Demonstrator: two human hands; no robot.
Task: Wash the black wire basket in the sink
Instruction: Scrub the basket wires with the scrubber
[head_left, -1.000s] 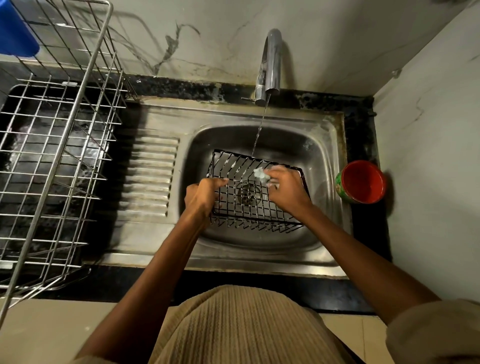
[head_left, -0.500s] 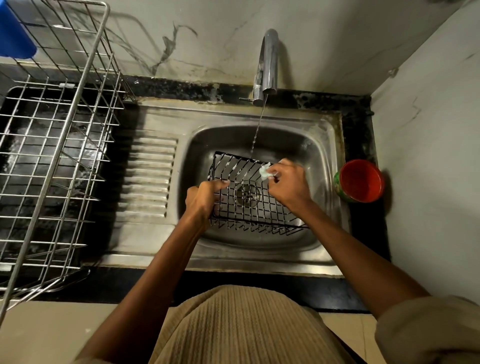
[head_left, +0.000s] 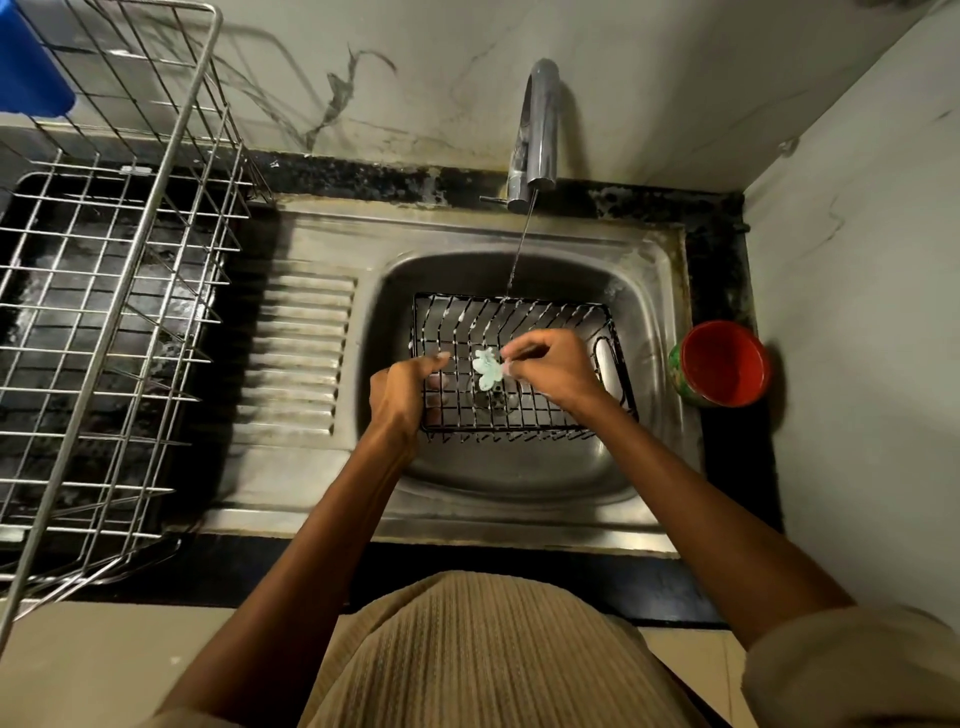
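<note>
We see a black wire basket (head_left: 524, 358) of thin coated metal rods, wet and flecked with white suds, lying in a sink (head_left: 311, 483) of dull brushed steel whose ribbed drainboard is stained, under a smooth polished metal tap (head_left: 537, 130). At the worktop's left edge stands a bright, glossy wire rack (head_left: 119, 291), and at its right edge a shiny red plastic cup (head_left: 724, 364) on dark speckled stone. The wall (head_left: 415, 67) looks like smooth veined marble, and the person's top (head_left: 467, 660) is matt ribbed cloth.
</note>
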